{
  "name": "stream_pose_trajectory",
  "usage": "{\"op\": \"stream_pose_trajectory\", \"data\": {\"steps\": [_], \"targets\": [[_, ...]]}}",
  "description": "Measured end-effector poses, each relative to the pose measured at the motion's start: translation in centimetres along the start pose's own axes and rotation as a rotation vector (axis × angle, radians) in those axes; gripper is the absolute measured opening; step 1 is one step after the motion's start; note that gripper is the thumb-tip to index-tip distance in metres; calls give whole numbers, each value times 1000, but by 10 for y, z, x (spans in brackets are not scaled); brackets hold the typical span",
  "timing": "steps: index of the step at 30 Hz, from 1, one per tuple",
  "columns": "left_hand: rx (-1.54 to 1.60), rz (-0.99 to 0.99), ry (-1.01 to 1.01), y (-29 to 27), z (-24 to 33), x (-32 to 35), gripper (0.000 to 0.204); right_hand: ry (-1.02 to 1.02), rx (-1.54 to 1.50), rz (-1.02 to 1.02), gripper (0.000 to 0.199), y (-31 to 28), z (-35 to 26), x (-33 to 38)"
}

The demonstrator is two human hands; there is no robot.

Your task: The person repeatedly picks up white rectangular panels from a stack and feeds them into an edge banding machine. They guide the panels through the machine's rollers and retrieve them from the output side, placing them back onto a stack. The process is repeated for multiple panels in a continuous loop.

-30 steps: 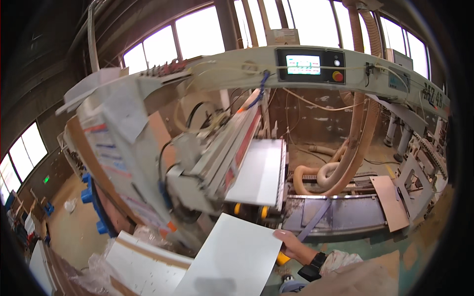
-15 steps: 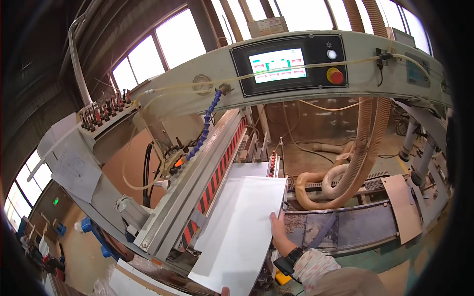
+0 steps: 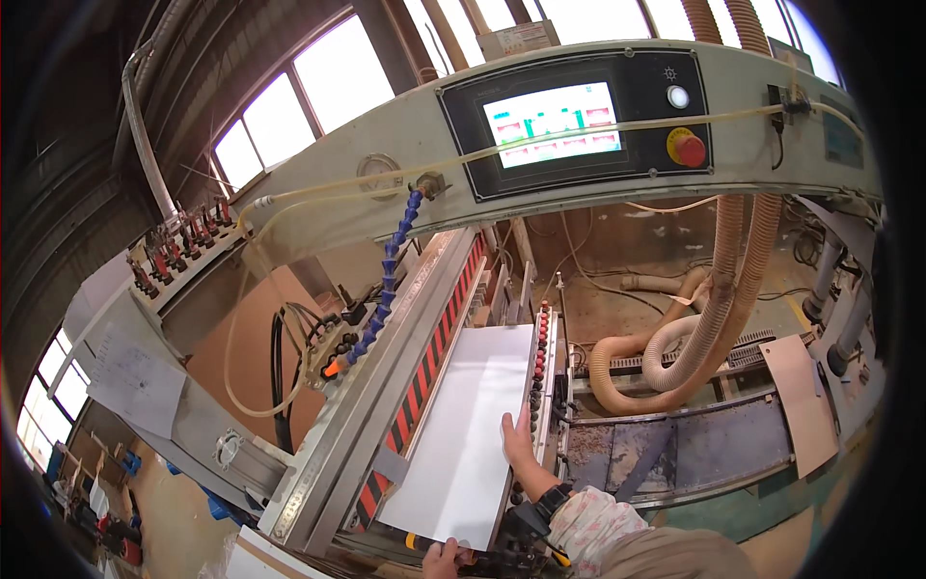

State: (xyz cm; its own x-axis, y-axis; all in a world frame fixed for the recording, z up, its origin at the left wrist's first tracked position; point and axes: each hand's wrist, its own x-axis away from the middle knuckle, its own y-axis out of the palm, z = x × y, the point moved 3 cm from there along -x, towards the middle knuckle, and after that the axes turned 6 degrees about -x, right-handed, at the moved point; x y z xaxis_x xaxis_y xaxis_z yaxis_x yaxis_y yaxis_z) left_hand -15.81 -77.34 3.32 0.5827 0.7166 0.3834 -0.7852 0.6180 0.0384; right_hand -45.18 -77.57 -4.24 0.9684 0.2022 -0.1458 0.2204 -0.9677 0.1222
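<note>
White panel on the machine bed, both hands right at its edges

So, clock positions are read from the middle of the white panel (image 3: 461,417). It's lying lengthwise on the machine bed, sitting at 6 o'clock in the overall view. Right hand (image 3: 521,452) is at about 4 o'clock, on the panel's long right edge, a couple of fingers laid over the white surface. Can't tell if anything is gripping from underneath. There's a black wristband (image 3: 553,499) on that wrist, then a pale patterned sleeve (image 3: 598,518).

Left hand (image 3: 443,559) is down at 6 o'clock, by the near end. It's mostly cut off by the bottom of the view, so no idea whether those fingers are grasping or just resting.

A red-and-black striped strip (image 3: 422,391) runs along the 9-to-11 side, and a row of red-topped rollers (image 3: 543,352) lines the edge around 2.

Further out: blue segmented hose (image 3: 390,275) with an orange tip at 11, lit touchscreen (image 3: 552,121) between 12 and 1, red knob (image 3: 689,151) near 1, fat beige ducts (image 3: 725,280) at 2, a tan board (image 3: 799,405) at 3, and a handwritten paper sheet (image 3: 135,386) over at 9.
</note>
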Motion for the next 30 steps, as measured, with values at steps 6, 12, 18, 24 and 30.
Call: {"op": "stream_pose_trajectory", "data": {"steps": [6, 12, 18, 24, 30], "targets": [[98, -96, -1, -19, -35, -36, 20, 4, -60, -2, 70, 5, -1, -2], [251, -49, 94, -11, -30, -27, 19, 280, -866, -118, 65, -6, 2, 15], [323, 85, 90, -13, -19, -20, 32, 34, -566, 30, 64, -8, -10, 68], [406, 5, -30, -17, 3, -16, 34, 43, -420, 75, 61, -2, -29, 76], [453, -55, -33, -21, 4, -15, 38, 74, -383, 48, 63, -2, -19, 77]]}}
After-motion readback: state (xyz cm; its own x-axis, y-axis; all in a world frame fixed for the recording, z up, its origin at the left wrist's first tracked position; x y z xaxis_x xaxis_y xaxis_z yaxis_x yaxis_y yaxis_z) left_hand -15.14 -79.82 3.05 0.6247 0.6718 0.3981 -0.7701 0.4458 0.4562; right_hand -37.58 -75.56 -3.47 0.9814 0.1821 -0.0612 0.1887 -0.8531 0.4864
